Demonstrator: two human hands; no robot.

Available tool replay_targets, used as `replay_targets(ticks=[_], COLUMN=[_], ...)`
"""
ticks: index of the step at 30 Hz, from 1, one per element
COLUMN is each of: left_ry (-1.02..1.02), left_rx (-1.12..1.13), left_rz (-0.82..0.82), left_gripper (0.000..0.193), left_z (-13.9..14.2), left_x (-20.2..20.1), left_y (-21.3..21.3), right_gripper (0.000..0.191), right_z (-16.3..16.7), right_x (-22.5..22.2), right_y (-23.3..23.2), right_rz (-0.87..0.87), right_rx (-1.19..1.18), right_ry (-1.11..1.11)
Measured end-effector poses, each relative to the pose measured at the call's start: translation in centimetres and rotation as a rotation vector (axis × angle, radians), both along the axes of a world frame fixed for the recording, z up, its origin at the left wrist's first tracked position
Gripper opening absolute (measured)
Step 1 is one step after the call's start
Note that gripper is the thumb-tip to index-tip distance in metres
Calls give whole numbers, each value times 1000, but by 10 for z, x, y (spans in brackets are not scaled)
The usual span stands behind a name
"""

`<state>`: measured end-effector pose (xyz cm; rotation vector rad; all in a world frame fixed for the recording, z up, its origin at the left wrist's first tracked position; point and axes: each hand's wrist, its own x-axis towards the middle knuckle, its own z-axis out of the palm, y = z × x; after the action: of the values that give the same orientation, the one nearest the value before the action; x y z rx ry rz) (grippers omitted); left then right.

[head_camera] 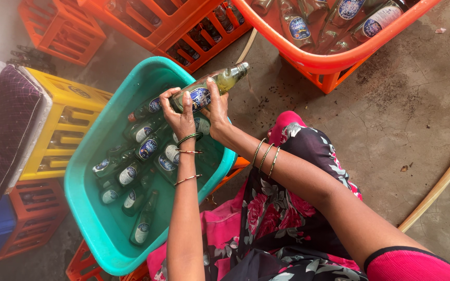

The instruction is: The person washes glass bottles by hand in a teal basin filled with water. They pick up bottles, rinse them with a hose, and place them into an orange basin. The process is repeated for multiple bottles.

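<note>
Both hands closed around one green glass bottle with a blue oval label (pixel 209 88), held nearly level just above the far rim of the teal plastic tub (pixel 87 208). Left hand (pixel 179 112) wrapped over the lower body, fingers curled tight across the label; right hand (pixel 215 109) gripping the same bottle from the other side, nearer the shoulder, thumb pressed on the glass. Neck and mouth pointing away toward the big orange plastic basin (pixel 334 62); cannot tell whether a cap is on. Glass looks wet and clear, label intact.

Judging progress: well short of finished. About a dozen more green labelled bottles (pixel 131 171) lying in the shallow water of the tub, some side by side, some overlapping, necks in mixed directions. Several like bottles (pixel 360 21) already lying in the orange basin, which suggests a batch passed through, though a smaller lot than what shows in the tub. Only part of the basin in view, so no true count.

Round about: yellow plastic crate (pixel 66 130) to the left with a dark purple cushion (pixel 6 130) on top, touching the tub's side; orange slotted crates (pixel 183 31) beyond, dark bottles standing in some cells; a pale hose (pixel 438 184) lying across the cracked concrete floor (pixel 402 114) on the right.
</note>
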<state>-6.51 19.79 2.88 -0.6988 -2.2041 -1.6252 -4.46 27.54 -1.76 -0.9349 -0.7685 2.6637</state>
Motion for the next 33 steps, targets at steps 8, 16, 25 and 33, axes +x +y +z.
replay_targets(ticks=[8, 16, 25, 33], left_ry=[-20, -15, -18, -19], left_rx=[7, 6, 4, -3], left_rz=[6, 11, 14, 17], left_gripper=[39, 40, 39, 40], left_z=[-1, -1, -1, -1], left_x=[0, 1, 0, -1], left_y=[0, 0, 0, 1], right_gripper=[103, 102, 103, 104], right_z=[0, 1, 1, -1], right_x=[0, 0, 0, -1], right_y=[0, -1, -1, -1], right_rz=[-4, 1, -2, -4], right_rx=[7, 10, 0, 12], right_ry=[1, -4, -10, -3])
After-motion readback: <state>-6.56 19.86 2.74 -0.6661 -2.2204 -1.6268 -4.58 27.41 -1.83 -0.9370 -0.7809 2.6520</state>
